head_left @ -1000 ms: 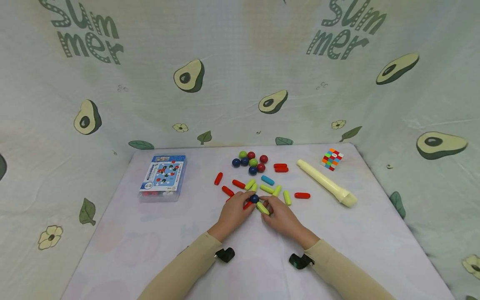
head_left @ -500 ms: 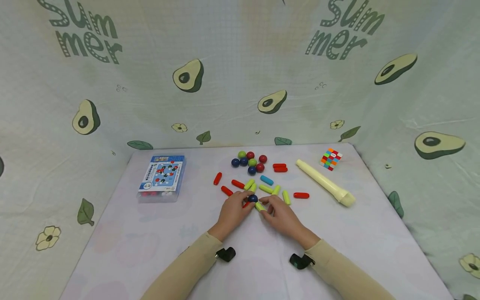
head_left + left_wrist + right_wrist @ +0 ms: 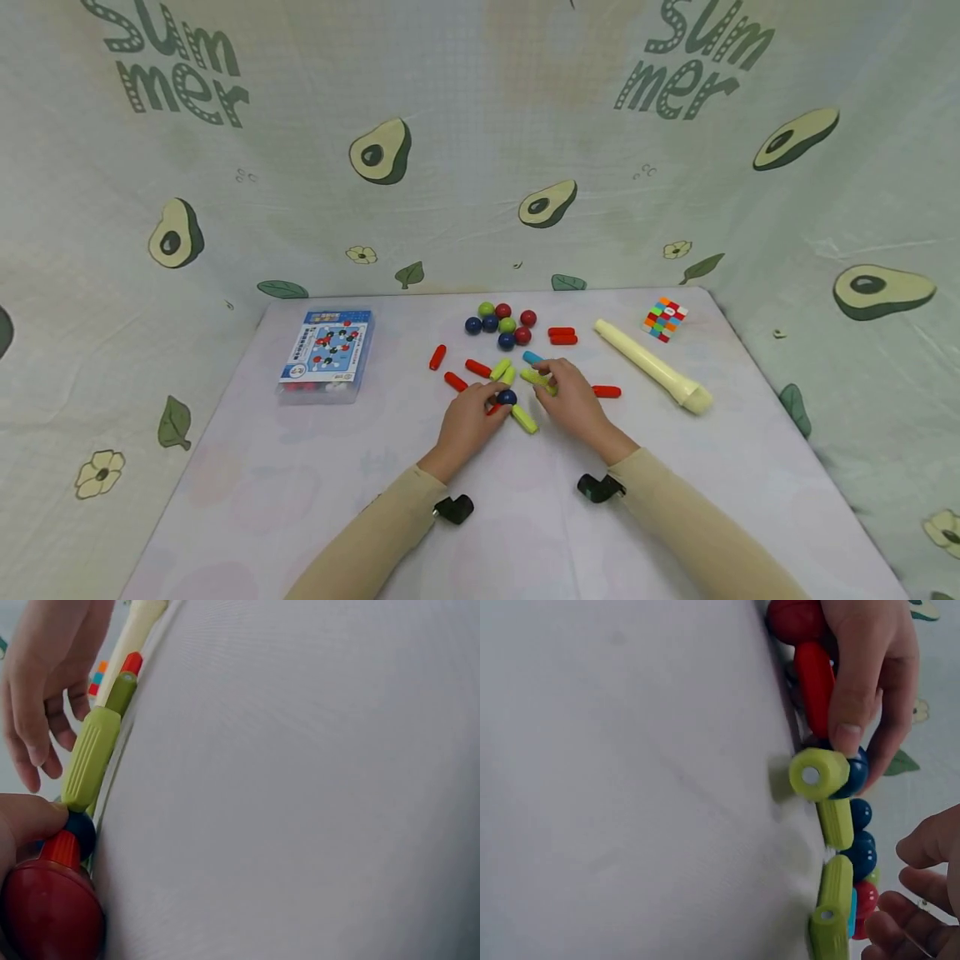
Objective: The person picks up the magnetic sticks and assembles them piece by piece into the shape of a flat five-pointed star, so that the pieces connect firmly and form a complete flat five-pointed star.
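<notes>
My left hand (image 3: pixel 468 427) pinches a dark blue ball (image 3: pixel 507 397) between thumb and fingers. From that ball a lime-green magnetic rod (image 3: pixel 525 419) sticks out toward the front right, a metal disc at its free end. A red rod (image 3: pixel 815 686) joins the same ball on the other side and leads to a dark red ball (image 3: pixel 795 621) beneath the palm. My right hand (image 3: pixel 573 404) hovers with loosely bent fingers by a loose lime-green rod (image 3: pixel 534 377); in the right wrist view its fingertips (image 3: pixel 911 851) stand apart from the rods, holding nothing.
Several balls (image 3: pixel 506 325) cluster at the back middle. Red rods (image 3: pixel 437 357) and a blue rod (image 3: pixel 532 357) lie scattered about. A boxed set (image 3: pixel 326 354) stands left; a cream tube (image 3: pixel 652 365) and a puzzle cube (image 3: pixel 664 319) lie right.
My right hand has left the lime-green rod joined to the blue ball and moved up and right to the loose rods. The left hand keeps its hold in nearly the same place.
</notes>
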A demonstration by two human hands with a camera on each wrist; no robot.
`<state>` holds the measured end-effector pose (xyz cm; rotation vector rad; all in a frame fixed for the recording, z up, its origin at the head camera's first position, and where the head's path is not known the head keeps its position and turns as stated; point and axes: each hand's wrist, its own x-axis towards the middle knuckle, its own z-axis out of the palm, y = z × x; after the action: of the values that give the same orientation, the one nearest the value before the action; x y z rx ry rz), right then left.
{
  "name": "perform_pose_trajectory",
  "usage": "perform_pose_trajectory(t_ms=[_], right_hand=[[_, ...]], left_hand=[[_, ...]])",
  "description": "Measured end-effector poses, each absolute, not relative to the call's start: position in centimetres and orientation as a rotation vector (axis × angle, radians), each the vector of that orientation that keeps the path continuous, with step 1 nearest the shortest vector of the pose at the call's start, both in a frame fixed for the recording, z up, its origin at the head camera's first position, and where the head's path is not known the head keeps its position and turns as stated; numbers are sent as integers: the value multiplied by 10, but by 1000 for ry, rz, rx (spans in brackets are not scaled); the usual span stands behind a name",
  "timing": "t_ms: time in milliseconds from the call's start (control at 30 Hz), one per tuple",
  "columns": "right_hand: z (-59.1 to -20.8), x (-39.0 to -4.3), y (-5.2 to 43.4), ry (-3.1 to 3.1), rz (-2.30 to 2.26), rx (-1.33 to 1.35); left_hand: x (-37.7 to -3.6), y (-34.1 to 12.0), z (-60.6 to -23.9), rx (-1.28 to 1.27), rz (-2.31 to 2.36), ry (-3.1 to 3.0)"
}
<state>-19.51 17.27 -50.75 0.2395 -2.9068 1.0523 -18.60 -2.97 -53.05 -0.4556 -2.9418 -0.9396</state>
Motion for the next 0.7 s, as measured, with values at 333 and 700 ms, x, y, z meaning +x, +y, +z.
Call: perform_pose_trajectory(t_ms=[333, 700], right_hand=[[-498, -239, 182, -2963, 1067, 158], [-503, -272, 178, -3025, 1214, 114]], left_hand=[[-187, -28, -531, -450, -956, -2933], [-186, -28, -531, -455, -957, -2928]])
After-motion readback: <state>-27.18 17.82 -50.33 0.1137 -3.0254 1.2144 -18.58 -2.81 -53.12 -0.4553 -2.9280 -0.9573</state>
